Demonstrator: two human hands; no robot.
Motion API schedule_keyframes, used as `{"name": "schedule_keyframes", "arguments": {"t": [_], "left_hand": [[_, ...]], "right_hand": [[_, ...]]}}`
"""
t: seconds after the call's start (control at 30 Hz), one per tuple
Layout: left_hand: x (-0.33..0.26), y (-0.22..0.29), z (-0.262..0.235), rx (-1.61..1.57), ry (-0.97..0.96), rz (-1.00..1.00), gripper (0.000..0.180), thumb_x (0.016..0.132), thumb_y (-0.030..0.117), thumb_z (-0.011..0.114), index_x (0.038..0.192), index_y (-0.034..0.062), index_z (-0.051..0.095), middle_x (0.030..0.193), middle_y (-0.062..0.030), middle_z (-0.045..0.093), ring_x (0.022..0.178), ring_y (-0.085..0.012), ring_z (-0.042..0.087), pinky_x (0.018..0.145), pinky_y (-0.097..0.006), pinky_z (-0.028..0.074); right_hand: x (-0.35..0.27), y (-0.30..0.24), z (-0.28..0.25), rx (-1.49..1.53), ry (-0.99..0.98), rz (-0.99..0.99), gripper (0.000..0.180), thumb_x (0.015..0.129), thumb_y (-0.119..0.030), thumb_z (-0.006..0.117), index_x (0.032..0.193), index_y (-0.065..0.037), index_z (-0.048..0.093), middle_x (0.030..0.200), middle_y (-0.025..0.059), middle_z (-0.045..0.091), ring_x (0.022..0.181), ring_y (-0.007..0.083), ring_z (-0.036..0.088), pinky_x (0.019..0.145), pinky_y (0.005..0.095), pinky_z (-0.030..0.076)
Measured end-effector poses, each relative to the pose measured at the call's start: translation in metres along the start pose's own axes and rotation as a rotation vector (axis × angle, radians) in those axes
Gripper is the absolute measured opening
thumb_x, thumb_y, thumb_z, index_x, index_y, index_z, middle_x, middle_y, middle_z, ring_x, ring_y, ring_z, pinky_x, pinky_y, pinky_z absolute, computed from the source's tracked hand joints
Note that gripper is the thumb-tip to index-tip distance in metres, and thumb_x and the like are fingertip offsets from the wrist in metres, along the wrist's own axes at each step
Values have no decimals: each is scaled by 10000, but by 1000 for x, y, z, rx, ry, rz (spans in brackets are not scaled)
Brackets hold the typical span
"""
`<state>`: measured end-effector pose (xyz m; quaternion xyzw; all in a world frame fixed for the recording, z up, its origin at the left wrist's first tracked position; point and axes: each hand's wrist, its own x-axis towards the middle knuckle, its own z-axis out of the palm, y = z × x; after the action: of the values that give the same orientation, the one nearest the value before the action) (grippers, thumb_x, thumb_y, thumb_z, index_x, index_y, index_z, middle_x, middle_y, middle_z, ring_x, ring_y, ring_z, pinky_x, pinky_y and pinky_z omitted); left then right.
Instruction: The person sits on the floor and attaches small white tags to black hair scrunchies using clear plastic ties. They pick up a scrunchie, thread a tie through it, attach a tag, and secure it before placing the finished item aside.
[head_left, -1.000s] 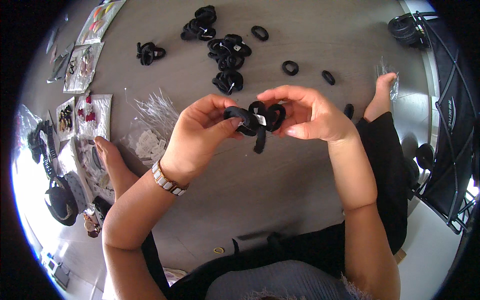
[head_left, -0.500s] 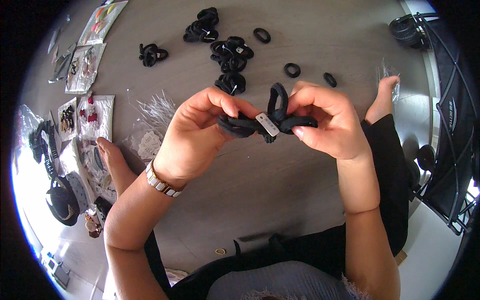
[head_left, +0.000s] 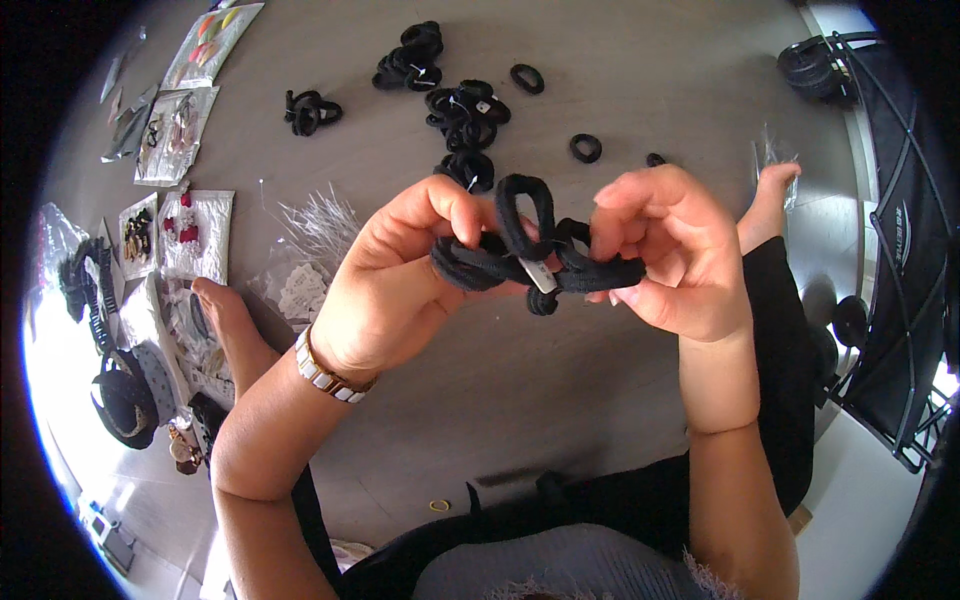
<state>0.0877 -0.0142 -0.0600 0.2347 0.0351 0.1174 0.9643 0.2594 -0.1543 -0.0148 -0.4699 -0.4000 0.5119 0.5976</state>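
Observation:
Between my hands, above the floor, is a bundle of black hair ties [head_left: 475, 265] with a small white tag [head_left: 538, 275] near its middle. My left hand [head_left: 385, 265] pinches the bundle's left loops between thumb and fingers. At the other end, my right hand [head_left: 685, 265] has its thumb under a loop and its fingers curled over it; part of that grip is hidden. One loop stands up from the middle. Just beyond my hands, a pile of black hair ties [head_left: 465, 168] lies on the floor.
More hair-tie bundles [head_left: 410, 60] and a few single ties [head_left: 577, 150] lie farther out. Left are thin clear strands [head_left: 318, 228], white tags [head_left: 303, 292] and silvery packets [head_left: 215, 245] of accessories. A black folding frame [head_left: 900, 230] stands at right; a yellow ring [head_left: 439, 506] lies near me.
The upright loop has shifted left and opened wider. My right fingers have lifted and spread a little, and the tag has tilted and moved slightly lower.

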Motion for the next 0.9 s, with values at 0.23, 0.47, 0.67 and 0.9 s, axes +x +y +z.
{"name": "schedule_keyframes", "arguments": {"t": [0.23,0.47,0.67,0.9], "left_hand": [[-2,2,7,16,71,-26,294,724,-141,345,929,32,466,1062,-155,522,975,-273,559,816,-378,494],[-7,3,6,102,123,-165,193,777,-66,395,926,3,494,998,-156,544,939,-267,566,782,-382,496],[-6,2,-1,164,45,-130,119,800,33,469,908,1,506,1013,-189,540,911,-251,543,790,-340,445],[-4,9,14,486,66,-116,121,773,98,612,837,35,531,1039,-160,524,946,-192,507,850,-305,395]], "right_hand": [[1,0,6,-173,53,-32,518,671,34,599,1167,-26,465,763,1,512,675,39,509,570,156,416],[3,6,10,-290,-90,61,525,678,-9,578,1194,-43,484,680,-30,509,546,13,408,472,165,313],[7,-2,14,-676,-16,-40,259,583,16,620,829,-29,548,814,51,533,688,139,508,565,241,395],[13,4,15,-923,92,-503,314,467,-13,685,693,-59,473,798,76,543,711,236,538,581,320,424]]}}
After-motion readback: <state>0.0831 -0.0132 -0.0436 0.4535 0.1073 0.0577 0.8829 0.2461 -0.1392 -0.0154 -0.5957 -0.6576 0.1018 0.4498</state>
